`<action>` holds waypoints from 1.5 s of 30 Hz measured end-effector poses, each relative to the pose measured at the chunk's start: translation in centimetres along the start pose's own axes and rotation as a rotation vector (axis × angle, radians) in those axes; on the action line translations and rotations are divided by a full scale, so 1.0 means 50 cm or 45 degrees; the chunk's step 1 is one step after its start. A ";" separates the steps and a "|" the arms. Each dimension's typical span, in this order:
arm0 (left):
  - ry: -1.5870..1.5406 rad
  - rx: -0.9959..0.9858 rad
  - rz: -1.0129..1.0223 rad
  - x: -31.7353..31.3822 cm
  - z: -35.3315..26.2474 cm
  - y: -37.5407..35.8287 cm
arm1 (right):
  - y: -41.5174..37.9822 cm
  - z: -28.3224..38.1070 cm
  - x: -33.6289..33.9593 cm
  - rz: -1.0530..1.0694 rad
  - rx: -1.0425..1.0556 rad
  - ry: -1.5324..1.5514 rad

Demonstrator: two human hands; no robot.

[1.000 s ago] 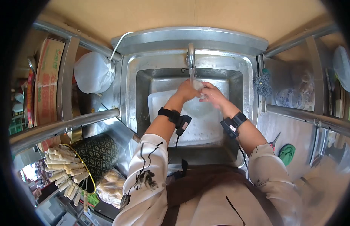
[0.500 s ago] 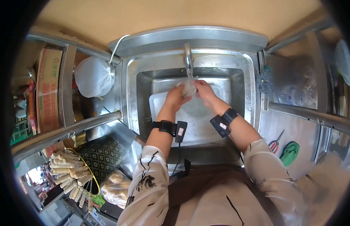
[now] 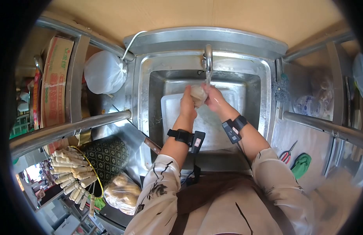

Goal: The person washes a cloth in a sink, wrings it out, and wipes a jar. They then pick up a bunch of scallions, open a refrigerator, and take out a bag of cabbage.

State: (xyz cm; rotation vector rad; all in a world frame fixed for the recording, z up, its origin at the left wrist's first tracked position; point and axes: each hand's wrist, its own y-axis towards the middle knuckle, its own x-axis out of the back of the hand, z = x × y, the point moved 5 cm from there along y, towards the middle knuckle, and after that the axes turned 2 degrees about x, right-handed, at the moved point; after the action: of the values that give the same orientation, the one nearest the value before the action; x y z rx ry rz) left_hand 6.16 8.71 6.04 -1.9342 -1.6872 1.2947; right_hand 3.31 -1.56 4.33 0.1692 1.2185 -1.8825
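Over the sink, my left hand (image 3: 188, 103) has its fingers wrapped round the left side of a pale, rounded object (image 3: 198, 96). Its kind is not clear. My right hand (image 3: 215, 100) closes on the same object from the right, its fingertips partly hidden. Both hands are just below the curved metal tap (image 3: 208, 58), where water runs down by my right fingers. Beneath my hands, a whitish rectangular tray (image 3: 171, 113) lies in the steel sink (image 3: 157, 84).
A wooden-handled cleaver (image 3: 152, 145) lies left of the sink, near handled sticks (image 3: 74, 172) in a patterned container (image 3: 107, 160). A tied white bag (image 3: 105, 72) is behind. To the right are a scouring pad (image 3: 281, 89), scissors (image 3: 285, 156) and a green cloth-like item (image 3: 301, 165).
The view has shifted, so the sink appears further right. My hands stay together under the tap, and the pale object now shows more plainly between them.
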 end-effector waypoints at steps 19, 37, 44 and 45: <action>-0.377 0.117 0.875 -0.019 0.084 0.067 | -0.105 0.001 -0.039 -0.028 0.795 -0.860; 0.502 -0.121 0.389 -0.079 0.031 -0.037 | -0.107 -0.013 -0.030 0.034 0.739 -0.777; 0.027 -0.088 0.473 -0.129 0.046 -0.093 | -0.087 0.080 -0.017 -0.086 0.407 -0.340; 0.090 0.048 0.282 -0.110 0.037 -0.080 | -0.078 0.035 -0.015 -0.049 0.653 -0.645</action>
State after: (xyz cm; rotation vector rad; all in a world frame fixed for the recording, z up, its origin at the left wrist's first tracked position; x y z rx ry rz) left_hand 2.57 4.31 10.23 -2.1666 -1.4386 1.3048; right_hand 1.52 -1.93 8.26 -0.0593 0.3934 -2.0713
